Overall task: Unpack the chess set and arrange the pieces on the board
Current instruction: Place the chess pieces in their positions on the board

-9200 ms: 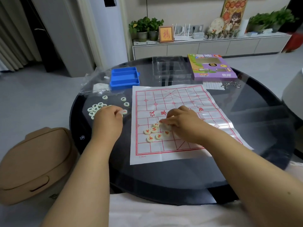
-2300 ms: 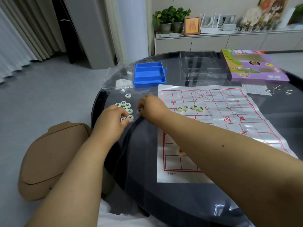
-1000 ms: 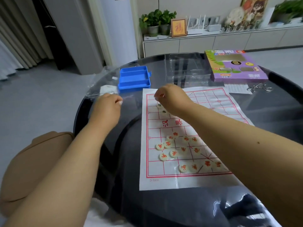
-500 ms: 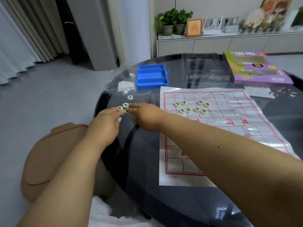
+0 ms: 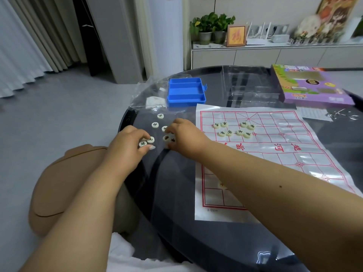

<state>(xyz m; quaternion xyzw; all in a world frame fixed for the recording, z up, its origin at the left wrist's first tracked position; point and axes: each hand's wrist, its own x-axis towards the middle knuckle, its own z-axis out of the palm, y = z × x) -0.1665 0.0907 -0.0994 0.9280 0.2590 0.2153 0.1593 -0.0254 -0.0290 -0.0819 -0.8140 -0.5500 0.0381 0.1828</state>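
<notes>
The paper chess board (image 5: pixel 275 154), white with a red grid, lies on the dark round table (image 5: pixel 176 203). Several cream pieces with black characters (image 5: pixel 231 130) sit grouped on its far rows. One red-marked piece (image 5: pixel 222 185) shows beside my right forearm. Off the board's left edge lie loose black-marked pieces (image 5: pixel 155 124). My left hand (image 5: pixel 127 148) pinches one of them (image 5: pixel 143 143) between thumb and fingers. My right hand (image 5: pixel 184 136) reaches across the board's edge, its fingers curled over a few loose pieces (image 5: pixel 167 138).
A blue compartment tray (image 5: pixel 185 93) stands behind the loose pieces, with a crumpled plastic bag (image 5: pixel 151 91) to its left. A clear plastic lid (image 5: pixel 249 85) and the purple game box (image 5: pixel 312 85) sit at the back. A tan stool (image 5: pixel 64 185) stands left of the table.
Both hands stay at the loose pile left of the board. The view has shifted a little, and my fingers have closed further on the pieces.
</notes>
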